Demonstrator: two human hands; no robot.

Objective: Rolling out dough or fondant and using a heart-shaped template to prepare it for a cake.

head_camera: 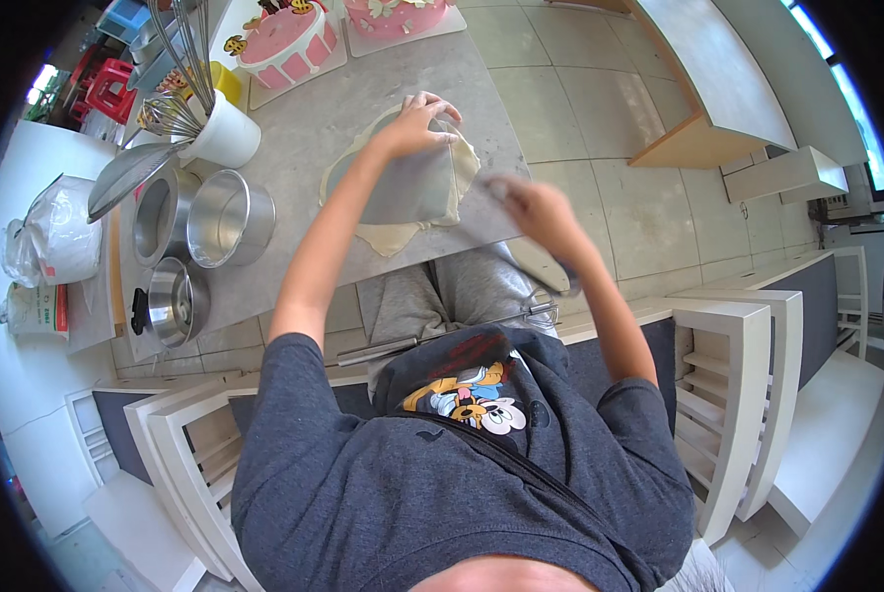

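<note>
A thin sheet of pale dough (389,238) lies on the grey tabletop (294,214), with a flat grey template or sheet (405,185) on top of it. Dough shows around the sheet's edges. My left hand (420,126) rests with spread fingers on the sheet's upper part. Just right of the dough, my right hand (527,200) is blurred, its fingers curled; whether it holds a small tool cannot be told. A pale flat piece (537,265) shows below my right hand near the table edge, and a wire whisk (542,311) lies over my lap.
Metal cake pans (231,218), a steel bowl (179,302), a sieve (135,177) and a white container (227,137) of whisks stand at the left. Two pink decorated cakes (286,44) (397,16) sit on boards at the far side. White chairs (730,355) flank me.
</note>
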